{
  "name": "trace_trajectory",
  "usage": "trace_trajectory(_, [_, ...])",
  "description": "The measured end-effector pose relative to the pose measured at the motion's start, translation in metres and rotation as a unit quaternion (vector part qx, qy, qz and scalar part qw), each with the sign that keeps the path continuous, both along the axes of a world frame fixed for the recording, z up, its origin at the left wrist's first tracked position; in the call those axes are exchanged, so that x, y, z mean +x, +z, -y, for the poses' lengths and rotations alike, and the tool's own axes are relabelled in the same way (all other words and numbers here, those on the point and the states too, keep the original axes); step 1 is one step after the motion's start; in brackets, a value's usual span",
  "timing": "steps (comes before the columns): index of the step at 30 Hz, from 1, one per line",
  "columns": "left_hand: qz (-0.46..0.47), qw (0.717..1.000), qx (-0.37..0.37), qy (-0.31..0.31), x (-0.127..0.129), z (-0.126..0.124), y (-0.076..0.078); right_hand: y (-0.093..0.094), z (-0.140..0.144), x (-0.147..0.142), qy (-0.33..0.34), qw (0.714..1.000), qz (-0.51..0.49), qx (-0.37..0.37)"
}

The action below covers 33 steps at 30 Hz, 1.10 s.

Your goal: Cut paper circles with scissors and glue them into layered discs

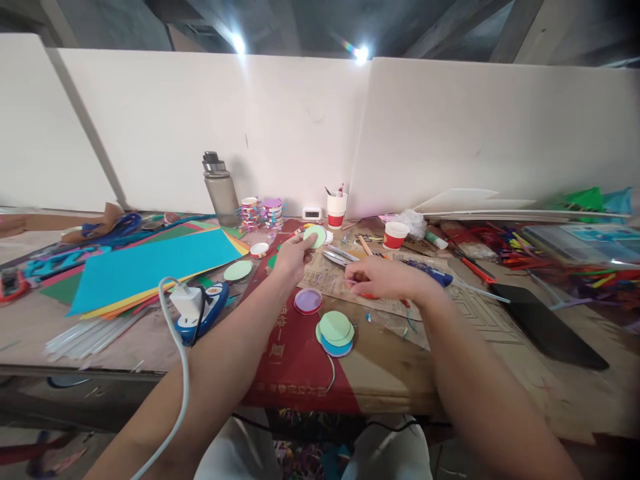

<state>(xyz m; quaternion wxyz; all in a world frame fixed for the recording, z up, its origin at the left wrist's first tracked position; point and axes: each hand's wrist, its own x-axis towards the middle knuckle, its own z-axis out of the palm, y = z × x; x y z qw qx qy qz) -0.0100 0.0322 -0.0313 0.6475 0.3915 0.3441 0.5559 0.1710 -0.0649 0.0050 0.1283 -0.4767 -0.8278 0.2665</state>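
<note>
Cluttered craft table (pixel 500 373) sitting against white partition boards (pixel 300 127). Cyan paper sheet (pixel 150 267) lying far left. I'm pinching a pale green paper disc (pixel 315 236) in my left hand (pixel 295 257), raised over the table. My right hand (pixel 385 279) is curling near scissors (pixel 339 256); can't tell its grip.

Chinese characters on red cardboard sheet (pixel 295 363), too blurred to read, nothing else legible

Two red-and-white paper cups (pixel 337 211) stand at twelve and one o'clock, and one grey water bottle (pixel 221 190) at eleven. Two hands work here, the left hand (pixel 295 257) holding one green paper disc (pixel 315 236). One glue gun (pixel 204 311) lies at nine o'clock.
</note>
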Motion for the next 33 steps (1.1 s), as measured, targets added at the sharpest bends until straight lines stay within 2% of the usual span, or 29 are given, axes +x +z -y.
trace_trajectory(2, [-0.006, 1.0, -0.007, 0.007, 0.0, -0.002, -0.002, 0.017, 0.014, 0.007, 0.086, 0.982, -0.1, -0.138])
trace_trajectory(4, [-0.017, 1.0, -0.009, 0.008, -0.001, -0.003, -0.004, 0.029, 0.026, 0.008, 0.15, 0.942, -0.133, -0.268])
trace_trajectory(6, [-0.03, 1.0, -0.003, 0.005, -0.001, -0.004, -0.005, 0.031, 0.028, 0.003, 0.15, 0.931, -0.143, -0.301])
trace_trajectory(8, [-0.043, 0.999, 0.0, 0.008, -0.002, -0.005, -0.006, 0.022, 0.021, -0.006, 0.082, 0.961, -0.149, -0.219])
trace_trajectory(10, [-0.062, 0.998, 0.001, 0.013, -0.003, -0.006, -0.007, 0.004, 0.007, -0.016, -0.023, 0.989, -0.14, -0.038])
trace_trajectory(11, [-0.075, 0.997, 0.003, 0.014, -0.003, -0.006, -0.007, -0.007, -0.001, -0.021, -0.063, 0.99, -0.114, 0.061])
trace_trajectory(12, [-0.09, 0.996, 0.007, 0.016, -0.003, -0.006, -0.007, -0.018, -0.009, -0.026, -0.07, 0.986, -0.083, 0.127])
trace_trajectory(13, [-0.106, 0.994, 0.013, 0.02, -0.004, -0.006, -0.008, -0.028, -0.016, -0.029, -0.064, 0.984, -0.058, 0.159])
trace_trajectory(16, [-0.155, 0.987, 0.03, 0.041, -0.005, -0.006, -0.008, -0.052, -0.031, -0.035, -0.002, 0.986, -0.008, 0.164])
trace_trajectory(19, [-0.2, 0.978, 0.034, 0.058, -0.006, -0.008, -0.01, -0.06, -0.037, -0.037, 0.006, 0.991, 0.042, 0.131])
trace_trajectory(28, [-0.256, 0.962, 0.03, 0.087, -0.011, -0.01, -0.015, -0.043, -0.025, -0.025, -0.063, 0.99, 0.114, 0.044])
trace_trajectory(31, [-0.316, 0.944, 0.028, 0.088, -0.015, -0.009, -0.014, -0.038, -0.023, -0.024, -0.095, 0.991, 0.058, 0.076])
trace_trajectory(33, [-0.358, 0.931, 0.021, 0.075, -0.017, -0.01, -0.015, -0.038, -0.022, -0.03, -0.082, 0.991, -0.013, 0.109])
